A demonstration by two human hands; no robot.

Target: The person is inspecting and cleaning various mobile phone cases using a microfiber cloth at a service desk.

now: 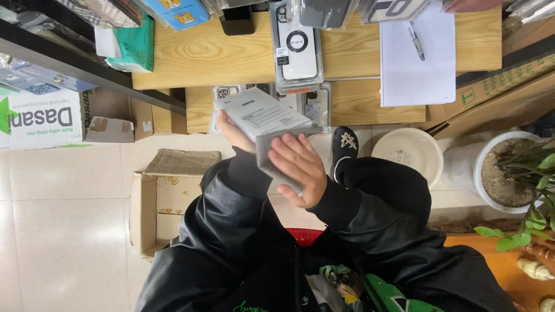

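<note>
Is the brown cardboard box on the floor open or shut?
Open: the cardboard box lies with its flaps folded out and its inside showing, left of the person's sleeve.

Person's in a black jacket w/ a slight sheen, long sleeves creased at the elbows, knit ribbed cuffs at both wrists. 2 bare hands, left hand (234,134) and right hand (300,167), no rings or watch seen. Green lettering low on the front. 1 black slip-on shoe (344,145), pale emblem on top.
</note>
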